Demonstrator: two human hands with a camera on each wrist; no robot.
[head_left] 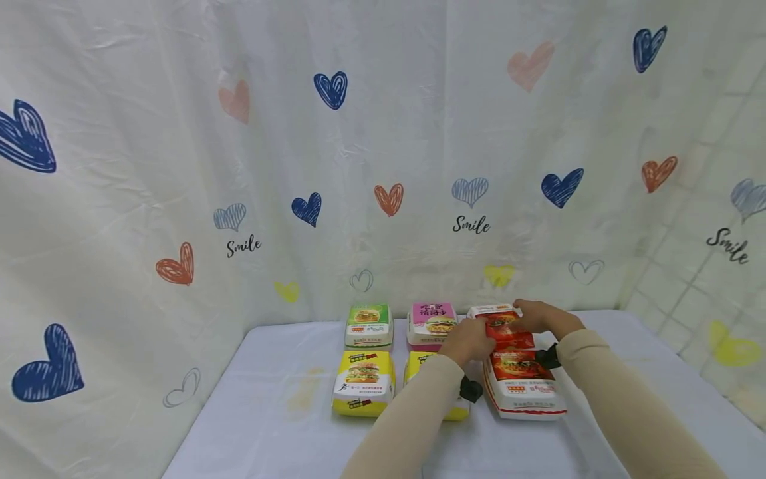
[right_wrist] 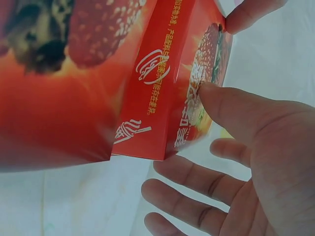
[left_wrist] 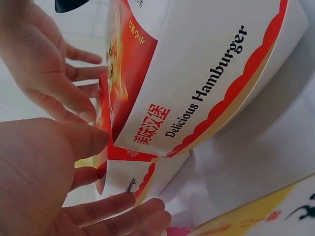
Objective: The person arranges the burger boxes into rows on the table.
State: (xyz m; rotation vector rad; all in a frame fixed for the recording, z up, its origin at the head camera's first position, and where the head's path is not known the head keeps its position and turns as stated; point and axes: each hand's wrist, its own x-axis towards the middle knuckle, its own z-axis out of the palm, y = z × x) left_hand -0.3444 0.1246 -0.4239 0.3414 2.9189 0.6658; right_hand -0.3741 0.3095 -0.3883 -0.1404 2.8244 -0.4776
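At the back right of the table is a red-and-white hamburger box point(head_left: 505, 330). My left hand point(head_left: 469, 340) is at its left side, thumb and index finger pinching the lid's edge while the other fingers stretch beside the box. From the right, my right hand point(right_wrist: 275, 147) lays its thumb on the printed red lid, its other fingers fairly straight and spread. A second red-and-white hamburger box point(head_left: 525, 386) stands directly in front, close to the first. Its side, lettered "Delicious Hamburger", fills much of the left wrist view.
Left of the red boxes stand a pink box point(head_left: 432, 319) and a green box point(head_left: 368, 326) at the back. In front of them are two yellow boxes, one at left point(head_left: 364, 382), the other point(head_left: 415, 362) partly behind my left forearm. A heart-patterned curtain point(head_left: 383, 133) hangs behind the white table point(head_left: 275, 399).
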